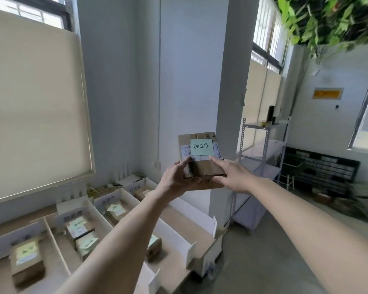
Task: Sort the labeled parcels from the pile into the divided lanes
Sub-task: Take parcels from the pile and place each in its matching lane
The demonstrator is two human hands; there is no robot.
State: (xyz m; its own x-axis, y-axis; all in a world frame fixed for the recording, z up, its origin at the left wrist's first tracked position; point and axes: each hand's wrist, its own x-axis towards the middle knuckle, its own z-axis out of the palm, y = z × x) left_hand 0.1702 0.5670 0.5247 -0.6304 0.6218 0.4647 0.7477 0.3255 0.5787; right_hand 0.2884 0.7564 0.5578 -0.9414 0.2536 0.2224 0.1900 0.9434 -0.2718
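I hold a brown cardboard parcel (202, 166) up in front of me with both hands. A pale green sticky note with handwriting and a white shipping label sit on its top face. My left hand (176, 177) grips its near left corner from below and the side. My right hand (229, 175) holds its right side, with the forefinger stretched along the top near the note. Below to the left, the divided lanes (100, 211) of white board run across a table, each with a label card. Several labelled parcels (26, 262) lie in them.
A white pillar (200, 71) stands just behind the held parcel. A metal shelf rack (261, 166) is to the right, with dark crates (321, 168) behind it. A blind-covered window (34, 107) fills the left wall. Grey floor (253, 262) lies right of the table.
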